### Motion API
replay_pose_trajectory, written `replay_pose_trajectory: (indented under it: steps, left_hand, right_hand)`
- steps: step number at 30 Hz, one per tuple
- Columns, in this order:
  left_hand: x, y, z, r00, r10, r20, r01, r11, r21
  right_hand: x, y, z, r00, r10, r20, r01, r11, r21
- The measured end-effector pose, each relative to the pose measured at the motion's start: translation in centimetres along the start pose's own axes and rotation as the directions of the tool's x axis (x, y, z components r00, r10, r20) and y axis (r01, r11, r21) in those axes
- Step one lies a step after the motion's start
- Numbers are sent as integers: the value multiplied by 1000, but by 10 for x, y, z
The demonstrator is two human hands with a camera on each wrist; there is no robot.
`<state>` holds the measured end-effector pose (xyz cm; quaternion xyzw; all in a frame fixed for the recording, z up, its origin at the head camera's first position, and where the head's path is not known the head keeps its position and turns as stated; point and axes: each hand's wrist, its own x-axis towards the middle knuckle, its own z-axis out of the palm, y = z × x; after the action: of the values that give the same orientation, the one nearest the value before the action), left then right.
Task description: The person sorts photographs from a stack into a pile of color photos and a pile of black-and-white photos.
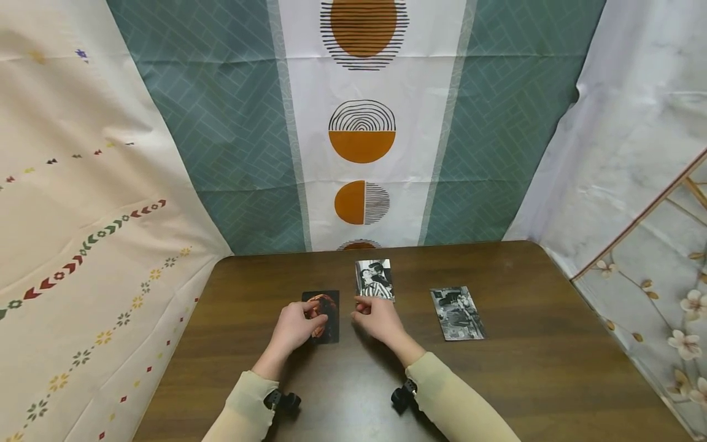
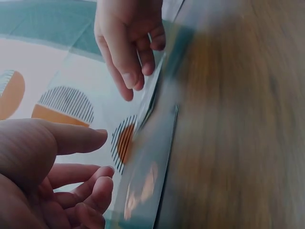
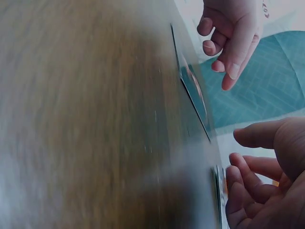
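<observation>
Broadly, you are working on a dark brown wood-grain table (image 1: 530,380), smooth and slightly glossy, closed in behind by hanging printed cloths: a teal herringbone backdrop (image 1: 221,141) with a white middle strip of orange half-circles. Three flat rectangular photo cards lie face up on the table in a loose row, spaced apart, probably so each can be read on its own. Farthest to your right, well clear of your hands, is a black-and-white street photo (image 1: 456,313), tilted a little. Nearer the middle sits a black-and-white portrait photo (image 1: 375,279), just beyond your right hand (image 1: 378,319). That hand hovers with fingers loosely curled and thumb forward, and holds nothing; the right wrist view shows its fingers (image 3: 248,186) clear of any card edge. The dark card with the orange picture (image 1: 326,316) lies flat under your left hand (image 1: 295,325). From the head view that hand covers the card's near-left part, but the left wrist view shows its fingers (image 2: 90,191) relaxed and lifted off the thin, glossy card, gripping nothing.
</observation>
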<state>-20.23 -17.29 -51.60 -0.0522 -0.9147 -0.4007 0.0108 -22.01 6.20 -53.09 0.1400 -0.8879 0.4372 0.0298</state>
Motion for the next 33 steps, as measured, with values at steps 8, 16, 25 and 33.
replay_pose_trajectory:
  steps: [8, 16, 25, 33]
  left_hand:
    - [12, 17, 19, 999, 41, 8, -41, 999, -35]
    - [21, 29, 38, 998, 64, -8, -64, 998, -21]
    - [31, 36, 55, 999, 40, -10, -40, 999, -36]
    - [40, 46, 65, 1000, 27, -10, -27, 999, -40]
  right_hand:
    - [-1, 13, -18, 998, 53, -24, -53, 998, -16]
    - [-1, 27, -34, 995, 76, -70, -78, 997, -28]
    - [-2, 41, -48, 988, 114, -101, -119, 992, -39]
    - [-2, 50, -55, 986, 130, -103, -136, 989, -53]
